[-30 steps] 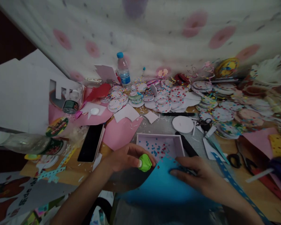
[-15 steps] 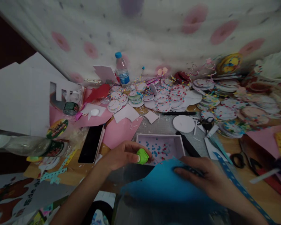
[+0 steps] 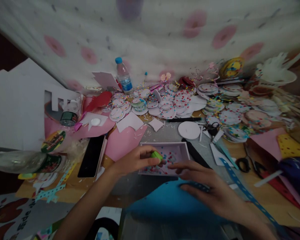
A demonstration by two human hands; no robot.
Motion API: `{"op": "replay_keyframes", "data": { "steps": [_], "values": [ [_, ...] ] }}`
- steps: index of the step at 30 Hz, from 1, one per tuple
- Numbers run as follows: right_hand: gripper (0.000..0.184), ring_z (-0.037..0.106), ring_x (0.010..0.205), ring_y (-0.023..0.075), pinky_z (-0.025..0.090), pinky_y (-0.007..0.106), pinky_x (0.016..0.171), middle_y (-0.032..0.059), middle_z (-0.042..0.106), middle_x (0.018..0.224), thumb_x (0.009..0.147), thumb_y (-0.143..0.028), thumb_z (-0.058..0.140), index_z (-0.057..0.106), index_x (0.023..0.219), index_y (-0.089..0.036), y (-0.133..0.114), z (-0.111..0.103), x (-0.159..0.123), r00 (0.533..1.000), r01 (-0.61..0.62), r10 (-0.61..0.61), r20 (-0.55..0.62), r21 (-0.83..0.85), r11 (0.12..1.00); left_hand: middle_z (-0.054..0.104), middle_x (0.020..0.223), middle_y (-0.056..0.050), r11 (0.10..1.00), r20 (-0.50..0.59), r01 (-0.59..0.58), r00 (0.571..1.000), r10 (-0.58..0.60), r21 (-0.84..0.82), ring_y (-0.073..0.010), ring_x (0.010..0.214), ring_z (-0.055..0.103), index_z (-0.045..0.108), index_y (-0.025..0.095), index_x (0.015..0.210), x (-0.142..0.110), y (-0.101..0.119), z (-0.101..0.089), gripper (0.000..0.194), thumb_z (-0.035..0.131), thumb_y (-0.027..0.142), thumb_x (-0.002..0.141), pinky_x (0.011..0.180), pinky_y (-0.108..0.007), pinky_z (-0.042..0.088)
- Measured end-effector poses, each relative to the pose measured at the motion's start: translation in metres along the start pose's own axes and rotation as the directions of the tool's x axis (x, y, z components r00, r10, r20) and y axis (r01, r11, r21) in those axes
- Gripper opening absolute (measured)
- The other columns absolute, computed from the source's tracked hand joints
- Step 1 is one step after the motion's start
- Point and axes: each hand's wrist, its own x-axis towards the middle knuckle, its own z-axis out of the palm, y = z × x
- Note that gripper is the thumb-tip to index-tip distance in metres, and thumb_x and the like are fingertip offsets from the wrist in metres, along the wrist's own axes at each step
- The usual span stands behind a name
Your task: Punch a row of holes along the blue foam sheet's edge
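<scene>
My left hand [image 3: 135, 160] grips a small green hole punch [image 3: 156, 155] over the near left corner of a shallow white box [image 3: 183, 150] that holds small coloured paper dots. My right hand [image 3: 207, 190] lies on a blue paper sheet [image 3: 165, 205] at the table's near edge, its fingers spread and reaching toward the box's front rim. The blue sheet lies below the box and no longer covers it.
A black phone [image 3: 91, 160] lies left of the box on pink paper [image 3: 122, 141]. Stacks of dotted paper circles [image 3: 170, 105], a water bottle [image 3: 122, 76], scissors [image 3: 247, 164], a punched blue strip [image 3: 242, 190] and lying bottles [image 3: 25, 160] crowd the table.
The left hand lifted the green punch off the blue sheet's edge and over the box. The blue sheet slid toward me, and the right hand moved left with it.
</scene>
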Motion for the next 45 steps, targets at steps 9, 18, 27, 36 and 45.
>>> {"op": "replay_keyframes", "data": {
  "steps": [9, 18, 27, 36, 45],
  "values": [
    [0.016, 0.056, 0.111, 0.0179, 0.044, 0.029, 0.095, 0.0089, 0.063, 0.117, 0.094, -0.023, 0.048, 0.062, 0.1, -0.02, 0.005, 0.005, 0.009, 1.0, -0.011, 0.011, 0.0, -0.08, 0.997, 0.07, 0.1, -0.009, 0.986, -0.04, -0.017, 0.999, 0.011, -0.167, -0.021, 0.098, 0.063, 0.063, 0.016, 0.099, -0.01, -0.006, -0.007, 0.021, 0.059, 0.033, 0.088, 0.09, -0.035, 0.043],
    [0.038, 0.041, 0.053, 0.0106, 0.032, 0.022, 0.047, -0.0042, 0.04, 0.058, 0.09, -0.044, 0.047, 0.046, 0.062, -0.019, 0.006, 0.005, 0.014, 0.939, -0.335, 0.335, -0.081, 0.008, 0.942, 0.068, 0.093, -0.004, 0.992, -0.085, -0.014, 0.996, 0.003, -0.127, -0.0158, 0.087, 0.062, 0.068, 0.019, 0.096, -0.015, -0.01, -0.008, 0.025, 0.07, 0.036, 0.078, 0.078, -0.025, 0.046],
    [0.036, 0.05, 0.058, 0.0134, 0.039, 0.023, 0.049, -0.0002, 0.056, 0.065, 0.087, -0.048, 0.049, 0.059, 0.071, -0.017, -0.006, 0.0, 0.022, 0.916, -0.4, 0.402, 0.024, 0.151, 0.904, 0.068, 0.087, -0.004, 0.977, -0.039, 0.08, 0.995, -0.089, -0.196, -0.015, 0.079, 0.062, 0.071, 0.017, 0.093, -0.013, -0.008, -0.009, 0.031, 0.073, 0.041, 0.074, 0.073, -0.025, 0.046],
    [0.035, 0.049, 0.059, 0.0126, 0.039, 0.023, 0.049, 0.0003, 0.056, 0.067, 0.088, -0.046, 0.05, 0.059, 0.073, -0.016, -0.005, -0.001, 0.023, 0.905, -0.425, 0.415, 0.089, 0.215, 0.879, 0.068, 0.084, -0.003, 0.968, -0.037, 0.128, 0.99, -0.139, -0.216, -0.0141, 0.078, 0.06, 0.07, 0.016, 0.086, -0.008, -0.009, -0.008, 0.027, 0.071, 0.042, 0.076, 0.074, -0.024, 0.043],
    [0.036, 0.047, 0.057, 0.0108, 0.037, 0.021, 0.048, -0.0015, 0.053, 0.065, 0.087, -0.048, 0.052, 0.057, 0.071, -0.016, -0.001, -0.001, 0.025, 0.894, -0.447, 0.426, 0.135, 0.301, 0.843, 0.066, 0.083, -0.002, 0.968, -0.022, 0.127, 0.991, -0.135, -0.215, -0.0134, 0.077, 0.059, 0.07, 0.016, 0.088, -0.008, -0.007, -0.008, 0.028, 0.07, 0.042, 0.077, 0.072, -0.024, 0.044]
  ]
}}
